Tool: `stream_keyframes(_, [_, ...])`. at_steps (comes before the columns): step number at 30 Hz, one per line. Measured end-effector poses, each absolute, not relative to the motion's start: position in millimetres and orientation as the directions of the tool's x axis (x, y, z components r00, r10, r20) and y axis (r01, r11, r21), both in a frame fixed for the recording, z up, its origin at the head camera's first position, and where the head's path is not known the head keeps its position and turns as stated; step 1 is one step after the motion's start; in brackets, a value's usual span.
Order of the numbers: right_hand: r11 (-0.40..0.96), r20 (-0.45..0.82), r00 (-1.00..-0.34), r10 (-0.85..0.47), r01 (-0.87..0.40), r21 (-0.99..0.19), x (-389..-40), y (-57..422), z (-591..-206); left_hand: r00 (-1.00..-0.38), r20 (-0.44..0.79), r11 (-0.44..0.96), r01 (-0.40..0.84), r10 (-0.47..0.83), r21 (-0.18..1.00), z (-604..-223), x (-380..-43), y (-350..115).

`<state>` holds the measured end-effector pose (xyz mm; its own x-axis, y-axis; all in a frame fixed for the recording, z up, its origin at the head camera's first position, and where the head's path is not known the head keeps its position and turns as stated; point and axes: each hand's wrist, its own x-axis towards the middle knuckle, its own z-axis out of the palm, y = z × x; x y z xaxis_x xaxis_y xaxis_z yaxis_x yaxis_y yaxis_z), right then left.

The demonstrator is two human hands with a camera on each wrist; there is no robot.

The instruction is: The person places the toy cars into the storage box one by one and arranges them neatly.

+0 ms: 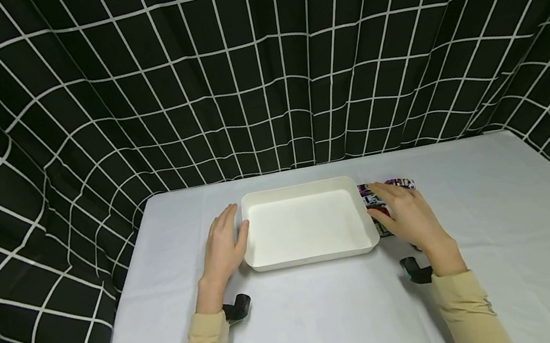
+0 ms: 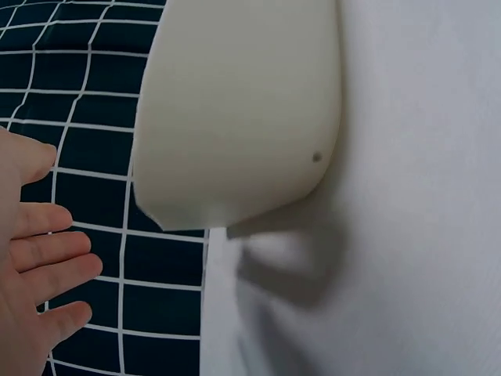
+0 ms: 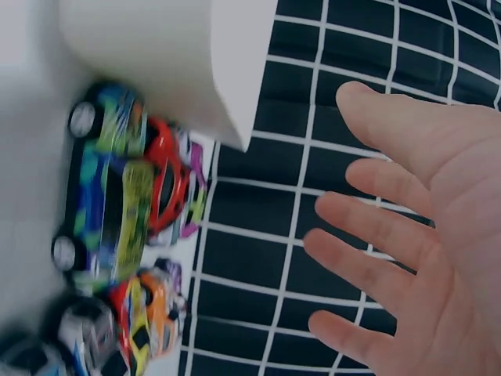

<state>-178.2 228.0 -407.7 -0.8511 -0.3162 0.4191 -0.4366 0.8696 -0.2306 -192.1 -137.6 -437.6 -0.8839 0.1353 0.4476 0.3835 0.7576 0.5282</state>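
Observation:
A white rectangular tray (image 1: pixel 312 226) lies at the middle of the table, and its inside shows nothing in it. Beside its left end is my left hand (image 1: pixel 222 245), fingers extended and gripping nothing. In the left wrist view a gap separates the fingers from the tray's outer wall (image 2: pixel 243 110). My right hand (image 1: pixel 407 215) hovers past the tray's right end, fingers spread, holding nothing. Several colourful toy cars (image 3: pixel 117 211) stand against the tray's right side. From the head view the right hand partly covers these cars (image 1: pixel 372 198).
A white cloth covers the table (image 1: pixel 324 322). Behind and around it hangs a black curtain (image 1: pixel 258 76) with a white grid. Black wrist-worn devices (image 1: pixel 238 308) sit at both wrists, below tan sleeves (image 1: pixel 467 309).

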Motion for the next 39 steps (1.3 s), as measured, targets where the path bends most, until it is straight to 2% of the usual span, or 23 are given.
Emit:
stream_keyframes(7, [0.875,0.341,-0.881,-0.326,-0.418,-0.244,-170.2,250.7,-408.4,-0.912,0.385,0.708,0.363,0.139,0.606,-444.8,-194.7,-131.6])
stream_keyframes(14, [0.849,0.367,-0.855,-0.366,-0.469,-0.245,-160.6,268.1,-408.4,-0.949,0.305,0.662,0.278,0.079,0.696,-453.8,-194.8,-131.8])
stream_keyframes(21, [0.825,0.35,-0.841,-0.413,-0.508,-0.247,-148.9,280.1,-408.9,-0.952,0.299,0.608,0.273,0.061,0.745,-460.8,-195.3,-132.5])
stream_keyframes(30, [0.84,0.236,-0.871,-0.431,-0.483,-0.247,-138.2,294.7,-413.5,-0.958,0.281,0.518,0.268,0.054,0.813,-464.2,-196.2,-134.3])
stream_keyframes(39, [0.848,0.195,-0.883,-0.427,-0.466,-0.253,-135.5,305.3,-417.3,-0.961,0.272,0.47,0.263,0.051,0.842,-465.3,-196.0,-133.5])
